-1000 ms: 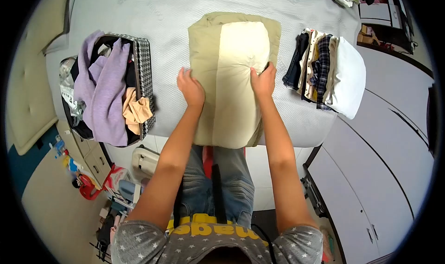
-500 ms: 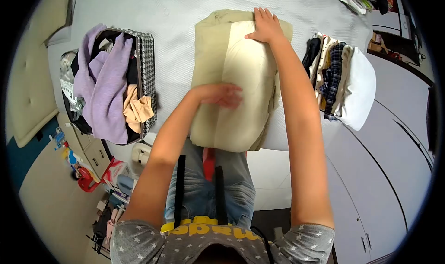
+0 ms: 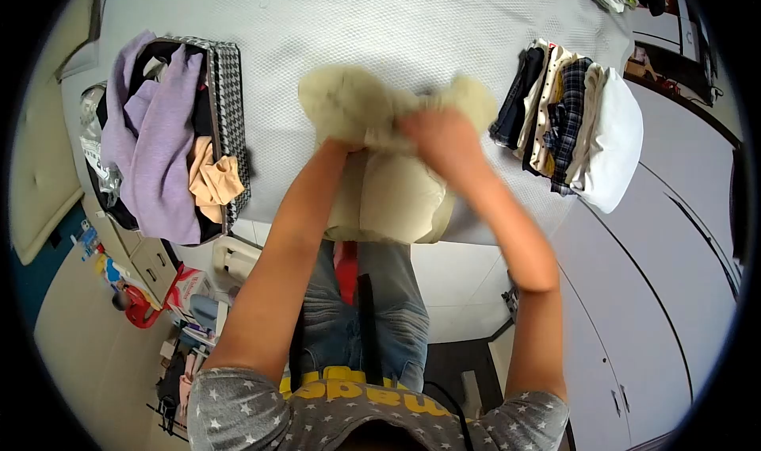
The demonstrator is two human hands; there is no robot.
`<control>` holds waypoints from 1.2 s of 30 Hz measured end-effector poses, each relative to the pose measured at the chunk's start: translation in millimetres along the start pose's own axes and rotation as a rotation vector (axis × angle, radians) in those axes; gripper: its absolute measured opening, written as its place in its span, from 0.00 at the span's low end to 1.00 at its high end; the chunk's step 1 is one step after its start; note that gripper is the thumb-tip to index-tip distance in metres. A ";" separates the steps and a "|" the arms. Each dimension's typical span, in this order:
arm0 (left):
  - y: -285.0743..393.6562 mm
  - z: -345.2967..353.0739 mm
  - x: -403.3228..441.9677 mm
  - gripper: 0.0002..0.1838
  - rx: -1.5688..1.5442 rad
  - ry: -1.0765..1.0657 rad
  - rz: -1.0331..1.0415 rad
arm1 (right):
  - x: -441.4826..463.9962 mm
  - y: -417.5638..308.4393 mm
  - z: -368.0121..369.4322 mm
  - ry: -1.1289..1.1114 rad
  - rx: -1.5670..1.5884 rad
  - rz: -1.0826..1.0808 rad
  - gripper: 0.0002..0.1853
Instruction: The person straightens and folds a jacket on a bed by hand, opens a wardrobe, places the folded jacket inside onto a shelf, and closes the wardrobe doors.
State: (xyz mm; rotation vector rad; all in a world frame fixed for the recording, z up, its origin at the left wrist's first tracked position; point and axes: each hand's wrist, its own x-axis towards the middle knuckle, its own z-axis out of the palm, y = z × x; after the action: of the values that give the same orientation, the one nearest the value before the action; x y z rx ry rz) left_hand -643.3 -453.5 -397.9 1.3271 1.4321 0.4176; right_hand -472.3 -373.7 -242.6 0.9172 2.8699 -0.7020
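A khaki garment (image 3: 400, 201), its kind unclear, lies folded in a long bundle at the bed's near edge. Its far end is raised and bent back toward me, blurred by motion. My right hand (image 3: 440, 138) is closed on the raised fabric near the right side, also smeared. At the left side, my left hand (image 3: 349, 144) reaches in against the fold; cloth covers its fingers.
To the left, a houndstooth-patterned open case (image 3: 228, 118) holds a purple garment (image 3: 154, 150) and a peach cloth (image 3: 214, 181). Several folded clothes (image 3: 559, 122) stand in a row at right, beside a white one (image 3: 610, 142). White cabinets (image 3: 626, 292) line the right side.
The garment's far end has been lifted and folded toward me, shortening the bundle. My right hand has come nearer with it; my left hand has moved from the top of the cloth to the fold.
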 end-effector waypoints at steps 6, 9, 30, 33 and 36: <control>-27.3 18.6 -75.4 0.23 -1.277 0.184 -0.382 | -105.7 -116.2 19.3 -0.086 0.004 0.130 0.13; -34.7 9.6 -145.4 0.22 -1.509 0.012 -0.548 | -141.7 -164.6 53.1 -0.062 -0.077 0.255 0.08; 42.6 58.1 -207.6 0.30 0.817 0.160 0.165 | -133.5 -155.6 105.4 0.269 -0.096 0.682 0.27; 6.4 65.0 -204.5 0.29 0.836 0.144 0.227 | -161.9 -119.1 154.6 0.230 -0.120 0.773 0.27; -15.2 76.1 -190.6 0.29 0.882 0.109 0.247 | -163.4 -99.1 196.5 0.263 -0.060 0.781 0.29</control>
State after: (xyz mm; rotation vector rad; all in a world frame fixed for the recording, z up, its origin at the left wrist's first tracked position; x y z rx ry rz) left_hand -626.3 -652.9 -350.0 2.2244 1.6164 -0.0138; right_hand -411.1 -618.7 -349.1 2.0499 2.3477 -0.4207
